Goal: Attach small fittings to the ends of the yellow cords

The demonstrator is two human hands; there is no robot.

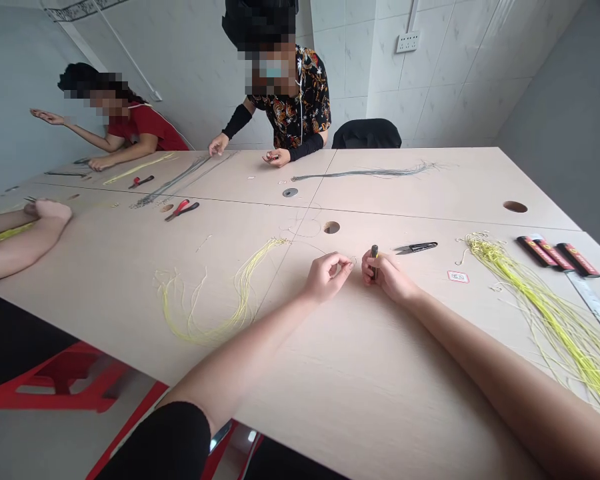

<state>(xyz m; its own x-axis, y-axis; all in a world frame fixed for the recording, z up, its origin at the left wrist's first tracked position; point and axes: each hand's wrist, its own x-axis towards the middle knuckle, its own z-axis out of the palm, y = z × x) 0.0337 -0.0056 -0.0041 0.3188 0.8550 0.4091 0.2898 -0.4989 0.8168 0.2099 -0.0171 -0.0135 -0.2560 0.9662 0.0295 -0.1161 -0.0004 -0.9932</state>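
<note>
My left hand is closed in a pinch on the end of a thin cord, which trails back in loose loops across the table. Just to its right, my right hand is wrapped round a small dark lighter held upright. A small gap separates the two hands. Black thread snips lie beyond my right hand. Left of my left hand, a loose bundle of pale yellow cords curves over the table.
At the right lie a thick yellow cord bundle, several black-and-red packs, a ruler and a small label. Grey cords and red-handled cutters lie farther off. The table has holes. Co-workers sit around it.
</note>
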